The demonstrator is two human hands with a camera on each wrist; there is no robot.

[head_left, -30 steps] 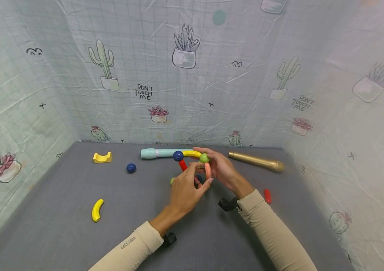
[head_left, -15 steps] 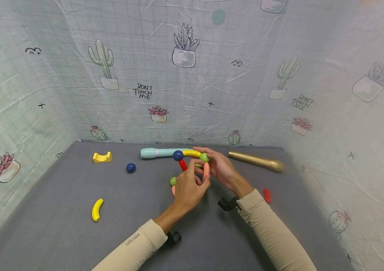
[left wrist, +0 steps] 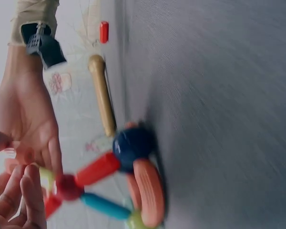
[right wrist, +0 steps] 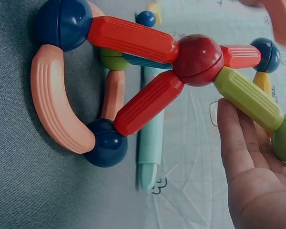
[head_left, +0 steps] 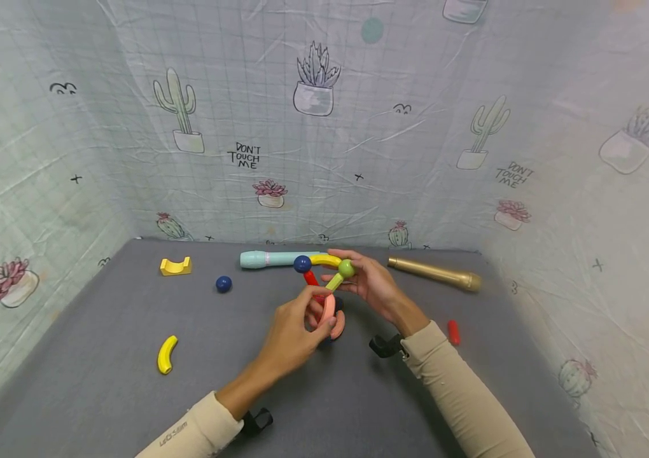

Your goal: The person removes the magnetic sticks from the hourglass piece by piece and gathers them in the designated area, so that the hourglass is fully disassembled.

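Observation:
My left hand (head_left: 293, 327) pinches a curved pink rod (head_left: 328, 307) between thumb and fingers, in front of a ball-and-rod magnetic construction. My right hand (head_left: 376, 286) holds this construction around its green ball (head_left: 347, 268); in the right wrist view, fingers lie against the straight green rod (right wrist: 250, 98). That rod joins a red ball (right wrist: 198, 60), from which several red rods spread to navy balls. A yellow curved rod (head_left: 324, 260) links the green ball to a navy ball (head_left: 302, 264) on top. Lower down, a curved pink rod (right wrist: 62, 102) connects two navy balls close to the table.
On the grey table (head_left: 101, 381) lie a yellow arched block (head_left: 175, 266), a loose navy ball (head_left: 223, 284) and a yellow curved rod (head_left: 167, 354). A mint microphone-shaped stick (head_left: 261, 259) and a gold one (head_left: 434, 274) lie behind. A red rod (head_left: 453, 332) is at right.
My left hand has drawn back to the left and toward me with the pink rod, away from the green ball, uncovering the green rod. The right hand stays in place on the construction.

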